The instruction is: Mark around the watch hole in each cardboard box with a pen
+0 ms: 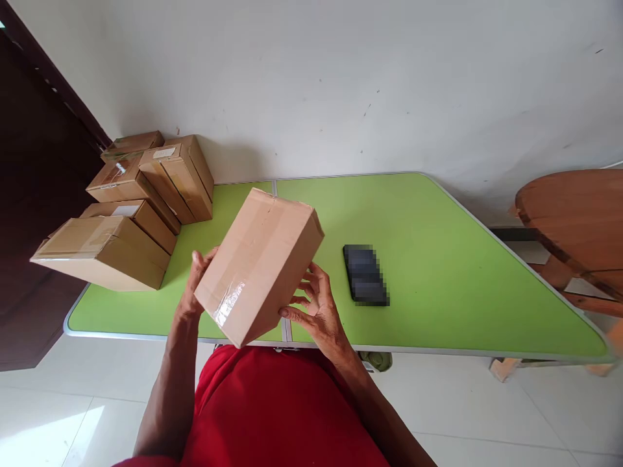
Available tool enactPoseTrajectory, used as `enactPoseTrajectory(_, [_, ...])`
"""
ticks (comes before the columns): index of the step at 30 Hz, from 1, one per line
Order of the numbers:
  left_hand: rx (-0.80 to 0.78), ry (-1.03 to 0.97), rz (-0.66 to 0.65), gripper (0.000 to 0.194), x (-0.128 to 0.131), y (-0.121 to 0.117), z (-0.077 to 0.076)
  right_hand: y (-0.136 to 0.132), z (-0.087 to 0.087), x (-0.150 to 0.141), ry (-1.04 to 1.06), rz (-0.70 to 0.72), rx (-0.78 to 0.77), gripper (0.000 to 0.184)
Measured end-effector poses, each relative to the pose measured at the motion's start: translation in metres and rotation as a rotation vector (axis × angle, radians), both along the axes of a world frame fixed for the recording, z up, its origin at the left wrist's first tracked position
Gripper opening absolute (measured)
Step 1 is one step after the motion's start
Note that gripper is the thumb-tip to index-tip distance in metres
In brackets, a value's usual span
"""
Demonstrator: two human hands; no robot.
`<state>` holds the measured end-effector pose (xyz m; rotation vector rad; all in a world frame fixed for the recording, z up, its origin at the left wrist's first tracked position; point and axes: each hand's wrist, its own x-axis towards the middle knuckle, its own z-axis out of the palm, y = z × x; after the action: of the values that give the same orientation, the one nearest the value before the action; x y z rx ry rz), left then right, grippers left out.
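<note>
Between my two hands a taped brown cardboard box (257, 253) is held up, tilted, over the near middle of the green table (418, 259). My left hand (198, 279) grips its left side, with most of those fingers hidden behind the box. On the right side, my right hand (315, 308) supports the box with curved fingers, the thumb near the lower edge. Clear tape shines on the box's near end. To the right of my right hand, a dark, pixelated flat object (366, 275) lies on the table.
Several cardboard boxes (131, 253) stand grouped at the table's left end, one upright box (182, 178) near the wall (341, 91). A brown wooden stool (574, 220) is beyond the slanted right edge. A dark door (39, 194) borders the left.
</note>
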<state>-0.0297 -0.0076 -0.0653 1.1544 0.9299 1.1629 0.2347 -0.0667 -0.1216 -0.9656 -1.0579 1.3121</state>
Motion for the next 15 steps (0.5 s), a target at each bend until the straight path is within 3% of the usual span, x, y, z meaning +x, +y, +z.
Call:
enactPoseTrajectory(2, [0.060, 0.024, -0.069, 0.095, -0.008, -0.002, 0.012, -0.001, 0.001, 0.000, -0.008, -0.017, 0.006, 0.100])
enactPoseTrajectory(7, [0.106, 0.151, -0.327, 0.071, -0.031, -0.007, 0.041, -0.007, 0.005, -0.002, 0.097, 0.020, -0.040, 0.109])
enactPoseTrajectory(9, [0.073, 0.185, -0.443, 0.065, -0.031, -0.004, 0.045, -0.010, 0.005, 0.002, 0.170, 0.086, -0.108, 0.104])
enactPoseTrajectory(11, [0.042, 0.187, -0.532, 0.063, -0.024, 0.000, 0.042, -0.013, 0.005, 0.010, 0.227, 0.133, -0.179, 0.094])
enactPoseTrajectory(15, [-0.009, 0.170, -0.599, 0.074, -0.003, 0.011, 0.019, -0.015, 0.006, 0.031, 0.227, 0.211, -0.209, 0.089])
